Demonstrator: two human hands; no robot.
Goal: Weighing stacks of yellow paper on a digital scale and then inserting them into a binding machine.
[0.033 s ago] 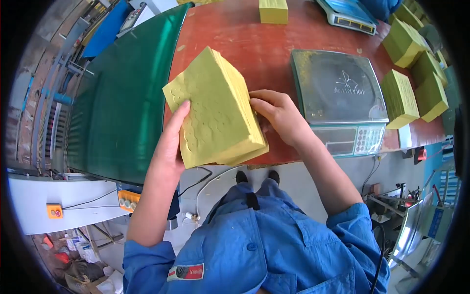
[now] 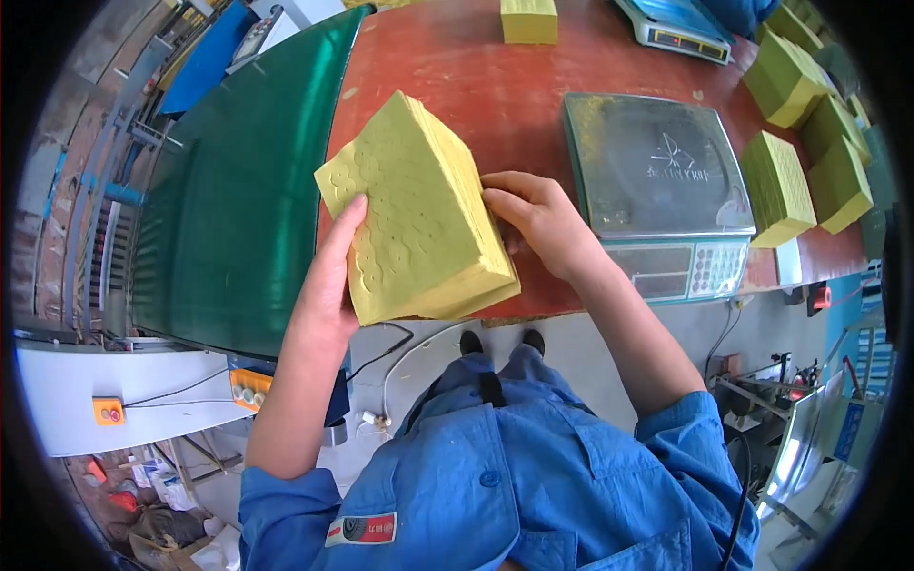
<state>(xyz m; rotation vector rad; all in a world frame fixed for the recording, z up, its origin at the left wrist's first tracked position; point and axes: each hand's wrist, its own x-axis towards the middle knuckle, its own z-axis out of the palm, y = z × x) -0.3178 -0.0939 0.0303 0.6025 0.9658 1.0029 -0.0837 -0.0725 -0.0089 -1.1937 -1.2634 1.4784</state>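
Note:
A thick stack of yellow paper [image 2: 414, 219] with a wavy embossed top sheet is tilted over the near part of the red table. My left hand [image 2: 335, 271] grips its left side, the thumb lying across the top sheet and the other fingers hidden beneath. On the opposite side, my right hand [image 2: 538, 219] is closed at the layered edge, thumb and index finger against the sheets. Some of its fingertips are hidden behind the stack. To the right of that hand sits a bench scale [image 2: 657, 171] with a bare metal plate and a keypad facing me.
The red table [image 2: 447, 57] meets a green conveyor-like surface [image 2: 238, 190] on the left. More yellow stacks [image 2: 776, 190] stand to the right of the scale, and another yellow stack [image 2: 529, 24] is at the far edge. A second scale [image 2: 676, 33] stands far right. Orange control boxes [image 2: 109, 411] are lower left.

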